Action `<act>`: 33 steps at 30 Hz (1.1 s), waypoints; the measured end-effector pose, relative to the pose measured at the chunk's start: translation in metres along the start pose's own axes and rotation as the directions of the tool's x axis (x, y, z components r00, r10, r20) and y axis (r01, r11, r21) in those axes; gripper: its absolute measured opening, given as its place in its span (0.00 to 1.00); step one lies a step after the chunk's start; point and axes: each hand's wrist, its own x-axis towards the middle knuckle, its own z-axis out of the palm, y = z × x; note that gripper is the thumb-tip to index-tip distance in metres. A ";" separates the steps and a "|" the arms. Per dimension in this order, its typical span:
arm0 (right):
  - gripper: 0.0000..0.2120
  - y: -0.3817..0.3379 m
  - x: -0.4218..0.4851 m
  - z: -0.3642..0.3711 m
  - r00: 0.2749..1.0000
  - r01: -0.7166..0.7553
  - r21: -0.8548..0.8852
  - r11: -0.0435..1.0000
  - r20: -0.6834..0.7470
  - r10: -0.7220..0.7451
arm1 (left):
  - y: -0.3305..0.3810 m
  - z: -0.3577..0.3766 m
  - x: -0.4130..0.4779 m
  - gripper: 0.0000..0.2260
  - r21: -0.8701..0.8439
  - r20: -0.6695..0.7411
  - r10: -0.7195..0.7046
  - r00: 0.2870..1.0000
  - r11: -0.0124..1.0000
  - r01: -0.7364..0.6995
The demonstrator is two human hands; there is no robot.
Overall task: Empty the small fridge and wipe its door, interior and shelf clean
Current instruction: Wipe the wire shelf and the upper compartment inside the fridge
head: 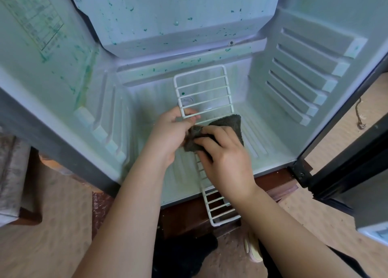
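The small fridge (210,32) stands open, its pale walls speckled with green stains. A white wire shelf (202,89) slants from the fridge floor out over the front edge. My left hand (170,135) grips the shelf's left rail near its middle. My right hand (224,156) holds a dark grey cloth (231,123) pressed on the shelf wires just beside the left hand. The middle of the shelf is hidden under both hands.
The fridge door (357,156) hangs open at the right, its hinge (299,172) at the lower corner. Ribbed shelf rails (304,84) line the right wall. The fridge sits on a dark wooden stand (189,217) over a tan floor (52,225). My foot (254,248) is below.
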 end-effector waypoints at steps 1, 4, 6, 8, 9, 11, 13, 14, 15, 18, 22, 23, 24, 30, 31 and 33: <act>0.06 0.005 0.001 -0.001 0.999 -0.032 -0.010 0.999 -0.007 0.032 | 0.001 0.000 0.000 0.07 -0.026 0.005 -0.018 1.000 1.000 0.018; 0.06 0.014 0.003 -0.002 0.989 -0.143 -0.016 0.990 -0.039 0.143 | 0.001 -0.001 0.000 0.07 -0.130 0.014 -0.063 0.998 0.989 0.064; 0.07 0.007 0.002 0.000 0.988 -0.141 0.005 0.990 -0.065 0.141 | 0.000 0.001 0.001 0.07 -0.101 -0.011 -0.065 0.998 0.993 0.063; 0.08 -0.009 0.000 0.007 0.996 -0.078 0.037 0.996 -0.049 0.080 | -0.002 0.003 0.002 0.07 -0.042 -0.040 -0.051 0.998 0.998 0.049; 0.08 -0.015 0.000 0.011 0.998 -0.053 0.043 0.998 -0.031 0.054 | -0.002 0.004 0.002 0.06 -0.031 -0.050 -0.051 0.997 0.998 0.049; 0.08 -0.017 0.003 0.014 1.000 -0.030 0.027 0.999 -0.009 0.030 | -0.003 0.003 0.003 0.06 -0.022 -0.049 -0.056 0.997 0.998 0.055; 0.08 -0.010 0.005 0.012 1.000 -0.013 -0.002 1.000 -0.013 0.013 | -0.002 0.003 0.002 0.06 -0.022 -0.025 -0.054 0.998 0.998 0.054; 0.08 -0.007 0.004 0.010 1.000 -0.007 -0.012 1.000 -0.015 0.007 | -0.002 0.004 0.002 0.06 -0.024 -0.015 -0.051 0.999 0.998 0.050; 0.08 -0.006 0.004 0.008 1.000 -0.004 -0.019 1.000 -0.014 0.004 | -0.001 0.004 0.001 0.06 -0.030 -0.011 -0.051 0.999 0.998 0.050; 0.08 -0.005 0.002 0.005 0.999 -0.031 -0.029 0.999 -0.024 0.031 | -0.002 0.005 0.001 0.09 -0.044 -0.001 -0.053 0.999 0.998 0.053; 0.07 0.007 0.006 0.000 0.989 -0.138 -0.026 0.990 -0.060 0.136 | -0.004 0.002 0.002 0.06 -0.073 0.045 -0.081 0.996 0.994 0.084; 0.07 0.006 0.005 0.000 0.988 -0.144 -0.014 0.990 -0.060 0.143 | -0.004 0.001 0.001 0.06 -0.077 0.039 -0.087 0.995 0.993 0.090; 0.08 0.003 0.003 0.000 0.991 -0.128 -0.003 0.992 -0.049 0.128 | -0.004 0.001 0.001 0.07 -0.068 0.027 -0.089 0.996 0.994 0.090; 0.07 -0.009 -0.004 0.007 0.994 0.030 0.015 0.999 0.106 -0.031 | -0.006 0.001 0.001 0.08 -0.074 -0.017 -0.078 0.997 0.994 0.076; 0.07 -0.006 -0.003 0.006 0.994 0.030 0.005 1.000 0.102 -0.031 | -0.007 0.001 0.001 0.08 -0.063 -0.019 -0.076 0.997 0.995 0.075; 0.07 -0.001 -0.002 0.002 0.996 0.025 -0.016 1.000 0.091 -0.023 | -0.007 0.003 0.001 0.07 -0.049 -0.012 -0.076 0.997 0.996 0.076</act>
